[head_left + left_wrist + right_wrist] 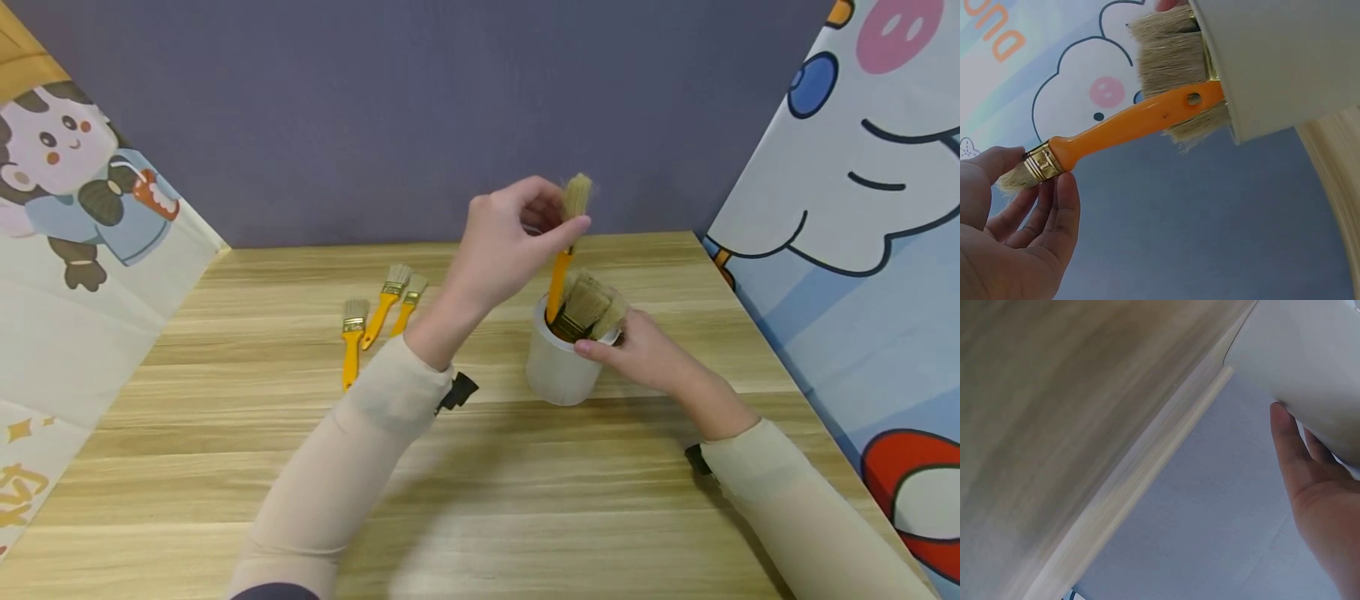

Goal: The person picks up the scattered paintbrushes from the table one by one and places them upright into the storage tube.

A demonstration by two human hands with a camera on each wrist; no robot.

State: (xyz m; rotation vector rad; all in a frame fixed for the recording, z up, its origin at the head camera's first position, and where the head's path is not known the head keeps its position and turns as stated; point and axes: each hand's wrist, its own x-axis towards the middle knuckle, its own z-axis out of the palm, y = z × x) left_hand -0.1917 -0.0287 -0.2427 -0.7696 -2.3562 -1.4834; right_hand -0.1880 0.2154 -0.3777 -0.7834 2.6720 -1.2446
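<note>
My left hand [506,237] pinches a paintbrush [558,287] near its metal band, bristles up. The brush's orange handle [1129,129] points down, its end at the mouth of a white cup [558,375]. In the left wrist view, the thumb and fingertips lie on either side of the band. Wider paintbrushes [587,302] stand in the cup bristles up, their handles hidden inside. My right hand [641,350] grips the cup at its right side, thumb at the rim. The right wrist view shows fingers [1288,434] against the cup wall.
On the wooden table [225,467], left of the cup, lie three orange-handled paintbrushes: one on the left [354,333], one in the middle [385,307] and a smaller one [411,298] partly behind my left arm. A grey wall [375,125] stands behind, with cartoon-printed panels at both sides.
</note>
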